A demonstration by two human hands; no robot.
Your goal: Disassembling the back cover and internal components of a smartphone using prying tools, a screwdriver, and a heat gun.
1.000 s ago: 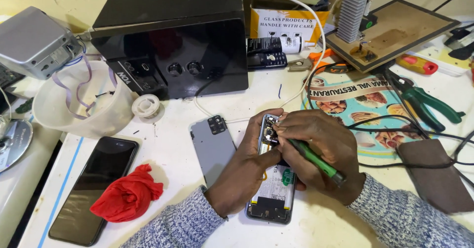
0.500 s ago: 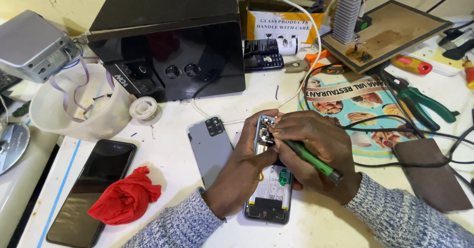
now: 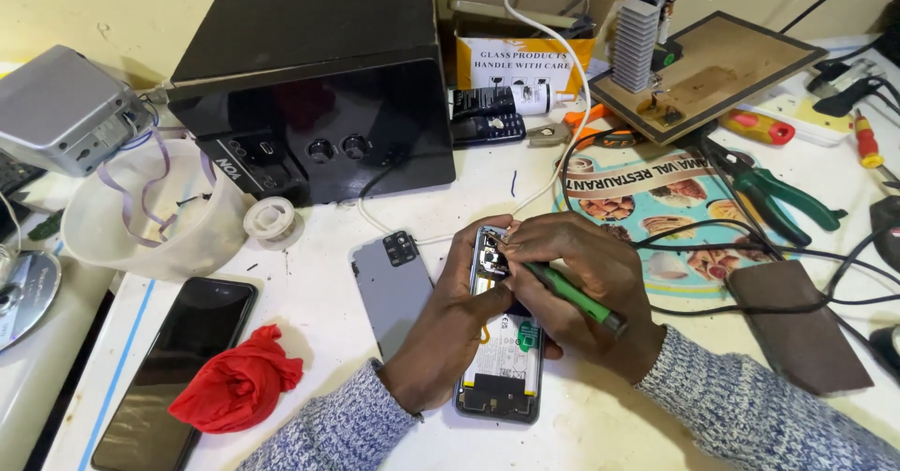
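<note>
Opened phone (image 3: 502,377) lies flat on white bench (image 3: 319,274), back off, internals exposed, near front edge. Left hand (image 3: 450,330) clasps phone's left edge, thumb over upper part. Right hand (image 3: 586,298) closed around green screwdriver (image 3: 572,295), tip down at phone's top end. Hands touching over phone. Grey back cover (image 3: 392,288) just left. Red cloth (image 3: 239,387) and dark phone (image 3: 178,363) further left. Green pliers (image 3: 773,194) well right.
</note>
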